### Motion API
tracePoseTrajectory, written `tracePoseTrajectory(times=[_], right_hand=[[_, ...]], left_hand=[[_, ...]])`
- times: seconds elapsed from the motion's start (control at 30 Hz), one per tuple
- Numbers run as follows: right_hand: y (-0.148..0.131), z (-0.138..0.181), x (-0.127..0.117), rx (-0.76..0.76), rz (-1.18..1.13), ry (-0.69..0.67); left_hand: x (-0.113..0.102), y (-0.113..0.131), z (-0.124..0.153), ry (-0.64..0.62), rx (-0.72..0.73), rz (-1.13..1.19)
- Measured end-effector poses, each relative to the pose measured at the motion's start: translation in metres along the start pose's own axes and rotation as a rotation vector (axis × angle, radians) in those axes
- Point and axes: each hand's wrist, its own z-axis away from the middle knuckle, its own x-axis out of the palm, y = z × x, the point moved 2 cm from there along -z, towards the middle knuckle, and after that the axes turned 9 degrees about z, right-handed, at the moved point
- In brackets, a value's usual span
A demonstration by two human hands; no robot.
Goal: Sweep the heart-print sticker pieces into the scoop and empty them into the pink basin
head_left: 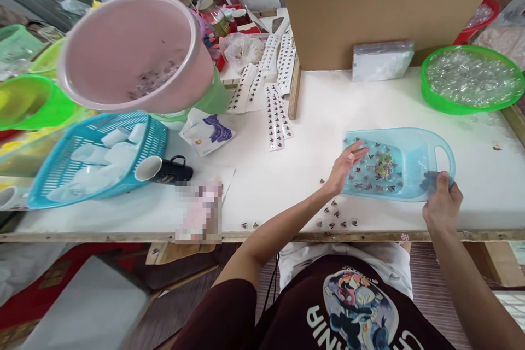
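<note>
A translucent blue plastic scoop (414, 161) lies over the white table, its looped handle towards the right. Inside it are several small clear pieces with dark printed marks, and a yellow-green patterned cluster (384, 166). My right hand (443, 205) is closed around the handle's lower corner. At the scoop's left end is my left hand (345, 167), fingers stretched out and apart over the rim; whether it touches the pieces I cannot tell. More small clear pieces with dark marks (335, 214) lie on the table below the scoop, near the front edge.
A green basin (432, 95) of clear pieces stands at right. A white wrapped stack (382, 63) leans against a cardboard panel (394, 5). Sticker strips (274, 120) lie mid-table. Leftward are a pink basin (106, 54), a blue basket (158, 139) and a dark mug (170, 170).
</note>
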Motion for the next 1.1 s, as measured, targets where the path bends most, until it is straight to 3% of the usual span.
tracePoseTrajectory(times=[0.07,0.13,0.23,0.3,0.4,0.53,0.6,0.7,0.83,0.93,1.1], right_hand=[[0.000,-0.002,-0.002,0.012,-0.006,0.003],[0.001,-0.005,-0.003,0.017,-0.015,-0.003],[0.002,-0.010,-0.004,0.019,-0.035,-0.019],[0.003,-0.011,-0.003,0.013,-0.049,-0.031],[0.001,-0.010,0.000,0.010,-0.067,-0.046],[-0.006,-0.010,-0.002,0.044,-0.057,-0.030],[-0.010,-0.015,-0.009,0.056,-0.059,-0.016],[-0.016,-0.026,-0.031,0.035,-0.027,-0.012],[-0.021,-0.037,-0.067,0.046,0.161,-0.077],[-0.024,-0.034,-0.083,0.035,0.239,-0.107],[-0.016,-0.019,-0.082,-0.005,0.248,-0.104]], left_hand=[[-0.009,0.010,-0.002,0.024,0.042,-0.066],[-0.029,0.017,-0.002,0.160,0.044,-0.227],[-0.057,0.015,0.000,0.258,-0.075,-0.432],[-0.060,0.005,0.000,0.196,-0.165,-0.521],[-0.039,-0.008,-0.002,0.012,-0.210,-0.586],[-0.014,0.004,0.001,-0.214,-0.145,-0.494],[-0.027,0.022,0.016,-0.239,-0.091,-0.542],[-0.068,0.047,0.059,-0.330,-0.057,-0.779],[-0.114,0.058,0.124,-0.460,-0.167,-1.027],[-0.119,0.051,0.144,-0.507,-0.217,-1.104],[-0.095,0.023,0.124,-0.543,-0.102,-1.141]])
